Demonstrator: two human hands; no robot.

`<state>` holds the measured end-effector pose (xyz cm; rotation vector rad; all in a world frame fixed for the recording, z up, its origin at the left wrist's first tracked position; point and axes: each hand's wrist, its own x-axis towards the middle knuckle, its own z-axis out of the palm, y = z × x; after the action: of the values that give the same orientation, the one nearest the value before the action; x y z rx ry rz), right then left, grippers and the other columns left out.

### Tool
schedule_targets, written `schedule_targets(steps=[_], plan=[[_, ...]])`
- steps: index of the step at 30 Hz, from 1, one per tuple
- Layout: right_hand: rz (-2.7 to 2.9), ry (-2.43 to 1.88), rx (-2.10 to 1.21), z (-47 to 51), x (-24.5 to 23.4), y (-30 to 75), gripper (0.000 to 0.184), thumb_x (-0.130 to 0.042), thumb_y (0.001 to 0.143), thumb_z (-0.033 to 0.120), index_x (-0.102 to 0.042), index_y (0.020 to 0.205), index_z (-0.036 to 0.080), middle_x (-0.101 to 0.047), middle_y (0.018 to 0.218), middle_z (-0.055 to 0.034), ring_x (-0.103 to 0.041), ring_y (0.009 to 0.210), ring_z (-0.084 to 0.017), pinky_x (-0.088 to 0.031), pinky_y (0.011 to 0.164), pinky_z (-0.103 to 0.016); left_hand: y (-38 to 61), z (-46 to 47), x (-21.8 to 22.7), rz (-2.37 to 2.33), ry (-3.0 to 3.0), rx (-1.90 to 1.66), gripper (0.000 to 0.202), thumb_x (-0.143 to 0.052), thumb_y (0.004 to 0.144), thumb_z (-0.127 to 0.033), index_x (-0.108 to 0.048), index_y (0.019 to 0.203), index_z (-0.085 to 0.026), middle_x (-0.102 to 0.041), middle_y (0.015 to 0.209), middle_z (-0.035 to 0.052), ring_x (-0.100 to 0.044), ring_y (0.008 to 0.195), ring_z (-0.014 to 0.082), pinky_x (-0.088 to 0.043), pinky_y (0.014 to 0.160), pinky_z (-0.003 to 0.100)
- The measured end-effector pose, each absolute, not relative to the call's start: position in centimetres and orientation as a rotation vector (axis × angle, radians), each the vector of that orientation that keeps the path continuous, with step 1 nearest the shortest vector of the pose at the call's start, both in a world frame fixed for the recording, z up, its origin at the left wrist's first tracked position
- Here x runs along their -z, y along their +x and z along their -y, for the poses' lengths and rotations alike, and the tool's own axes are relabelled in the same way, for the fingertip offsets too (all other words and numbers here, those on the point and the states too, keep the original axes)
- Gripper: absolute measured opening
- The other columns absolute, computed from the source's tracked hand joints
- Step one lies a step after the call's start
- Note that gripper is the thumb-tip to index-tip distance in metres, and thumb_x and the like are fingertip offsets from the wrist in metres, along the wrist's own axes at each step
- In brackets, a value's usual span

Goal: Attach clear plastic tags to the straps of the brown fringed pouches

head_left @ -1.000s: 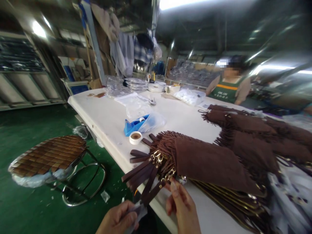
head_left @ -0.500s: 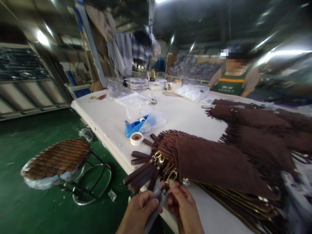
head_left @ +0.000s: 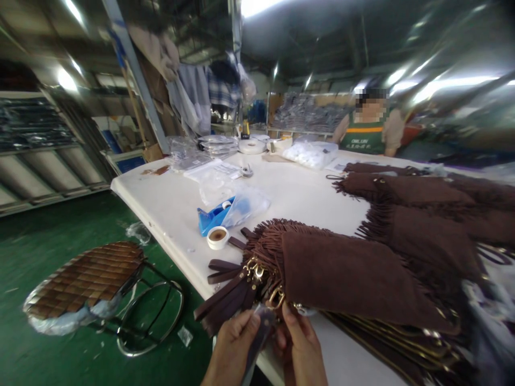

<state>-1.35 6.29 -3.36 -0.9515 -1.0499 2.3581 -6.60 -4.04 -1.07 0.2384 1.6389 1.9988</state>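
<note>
My left hand is closed, its thumb pressing a dark strap covered by a clear plastic sleeve. Close beside it, my right hand pinches near the strap's end, just below a gold clasp; its fingertips partly hide what they grip. Both hands are at the table's near edge. Behind them lies a stack of brown fringed suede pouches, with gold zippers along the side. More brown wrist straps with gold hardware fan out from its left end.
On the white table are a blue tape dispenser partly in plastic, a small round white container and more brown fringed pouches. A stool stands left. Across the table is a person in a green apron.
The view has shifted slightly. Both hands stay close together at the strap; the strap in its plastic sleeve now shows more plainly above my left thumb.
</note>
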Motion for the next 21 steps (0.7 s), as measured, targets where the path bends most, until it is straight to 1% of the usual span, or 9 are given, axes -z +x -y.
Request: schedule_targets(steps=[3,5,9,15,18,21], plan=[[1.024,-0.970,-2.380,-6.5,3.7,-1.6,0.049,-0.080,0.067,0.056,-0.071,0.090,0.014,-0.045,0.045,0.0077,-0.035,0.042,-0.005,-0.028,0.040,-0.016,-6.8,3.7,1.0,-1.638,0.320,-1.945,0.043,-0.062,0.086,-0.052,-0.074,0.083,-0.011,-0.066,0.068,0.0063,-0.057,0.062,0.0178,-0.046,0.061,0.026],[1.012,-0.995,-2.374,-6.8,4.1,-1.6,0.050,-0.082,0.064,0.055,-0.071,0.089,0.013,-0.049,0.049,0.0067,-0.039,0.044,-0.006,-0.030,0.041,-0.016,-7.0,3.3,1.0,-1.593,0.365,-1.938,0.045,-0.059,0.088,-0.053,-0.074,0.087,-0.011,-0.067,0.069,0.0067,-0.058,0.062,0.0177,-0.046,0.061,0.026],[0.942,-0.983,-2.403,-7.2,4.5,-1.7,0.050,-0.089,0.053,0.051,-0.067,0.082,0.016,-0.057,0.053,0.0044,-0.046,0.047,-0.009,-0.035,0.041,-0.018,-7.5,2.4,1.2,-1.508,0.350,-1.954,0.044,-0.058,0.089,-0.052,-0.072,0.093,-0.011,-0.067,0.069,0.0063,-0.059,0.057,0.0166,-0.045,0.055,0.025],[0.851,-0.919,-2.374,-6.9,3.5,-1.9,0.042,-0.086,0.057,0.049,-0.066,0.080,0.020,-0.055,0.053,0.0052,-0.047,0.047,-0.010,-0.035,0.041,-0.020,-8.3,1.5,0.9,-1.530,0.284,-1.968,0.049,-0.060,0.085,-0.059,-0.071,0.087,-0.011,-0.065,0.064,0.0059,-0.057,0.055,0.0163,-0.043,0.050,0.023],[0.842,-0.902,-2.352,-6.9,3.2,-1.8,0.042,-0.089,0.052,0.045,-0.068,0.078,0.020,-0.062,0.062,0.0021,-0.050,0.051,-0.011,-0.036,0.042,-0.021,-8.4,1.1,0.2,-1.484,0.311,-1.982,0.047,-0.057,0.088,-0.057,-0.070,0.088,-0.012,-0.065,0.063,0.0058,-0.056,0.051,0.0150,-0.043,0.048,0.023],[0.884,-0.919,-2.323,-6.8,3.4,-1.6,0.043,-0.089,0.051,0.046,-0.069,0.078,0.020,-0.066,0.068,-0.0006,-0.055,0.056,-0.014,-0.038,0.044,-0.022,-8.4,0.7,-0.3,-1.485,0.369,-1.969,0.045,-0.057,0.089,-0.055,-0.068,0.081,-0.012,-0.062,0.059,0.0047,-0.053,0.046,0.0135,-0.043,0.046,0.023]])
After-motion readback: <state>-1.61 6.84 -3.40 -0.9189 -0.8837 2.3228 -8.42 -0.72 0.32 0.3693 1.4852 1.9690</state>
